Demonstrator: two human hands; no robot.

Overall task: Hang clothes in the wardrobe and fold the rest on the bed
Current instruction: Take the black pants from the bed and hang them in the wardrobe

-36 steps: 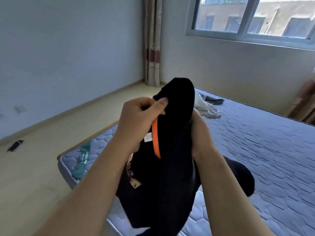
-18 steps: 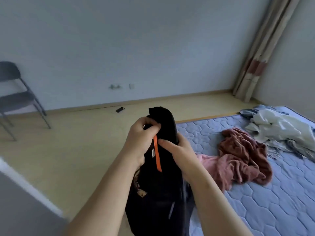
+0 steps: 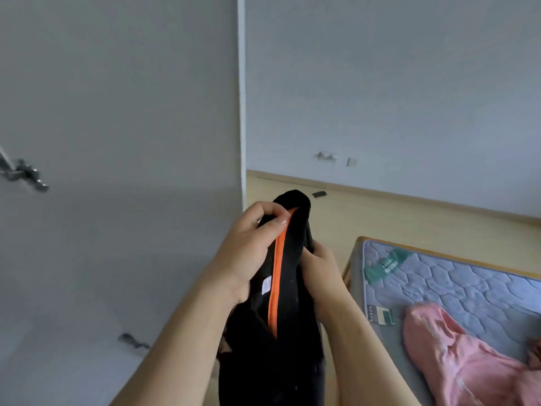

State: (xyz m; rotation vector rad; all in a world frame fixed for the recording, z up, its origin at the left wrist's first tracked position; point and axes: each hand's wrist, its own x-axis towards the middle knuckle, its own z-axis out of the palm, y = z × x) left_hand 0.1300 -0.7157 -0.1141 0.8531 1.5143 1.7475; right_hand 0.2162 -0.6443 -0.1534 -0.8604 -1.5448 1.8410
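Black garment [image 3: 292, 303]: bunched upright, held in the air between the grey wardrobe panel [image 3: 117, 142] and the bed [image 3: 468, 273]. An orange strip [image 3: 275, 276] runs down its front, with a small white label [image 3: 266, 287] beside it. Left hand [image 3: 248, 253] pinches the top edge at the strip. Right hand [image 3: 322, 268] grips the right side, lower down. Wardrobe interior not visible. Bed holds a pink garment [image 3: 453, 347].

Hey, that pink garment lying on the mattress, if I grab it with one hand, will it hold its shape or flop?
Probably flops: the pink garment lies crumpled in soft folds on the mattress. No stiff parts show, so it is likely light and should drape from wherever you pinch it.
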